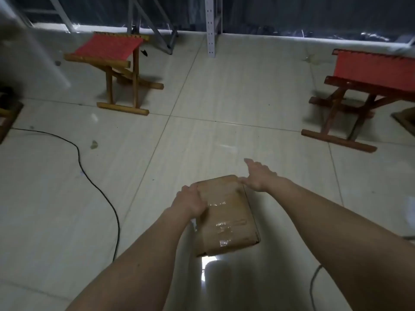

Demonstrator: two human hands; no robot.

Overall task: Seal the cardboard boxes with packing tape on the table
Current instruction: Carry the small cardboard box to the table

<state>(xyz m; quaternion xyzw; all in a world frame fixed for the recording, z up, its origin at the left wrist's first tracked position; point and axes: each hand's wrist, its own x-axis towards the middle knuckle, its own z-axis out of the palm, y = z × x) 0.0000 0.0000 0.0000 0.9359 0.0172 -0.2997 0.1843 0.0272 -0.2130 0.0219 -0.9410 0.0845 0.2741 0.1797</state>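
A flat brown cardboard box (pixel 226 217) lies over the pale tiled floor, low in the middle of the view. Strips of clear packing tape (pixel 221 227) shine across its top. My left hand (pixel 190 202) grips the box's left far edge, fingers curled round it. My right hand (pixel 258 176) is at the far right corner, thumb touching the box's edge and fingers stretched out straight past it. No tape roll is in sight.
A folding wooden stool with a red seat (pixel 107 49) stands at the far left, a darker one (pixel 372 68) at the far right. A black cable (pixel 98 189) snakes across the floor on the left. Metal shelf legs (pixel 212 25) stand at the back.
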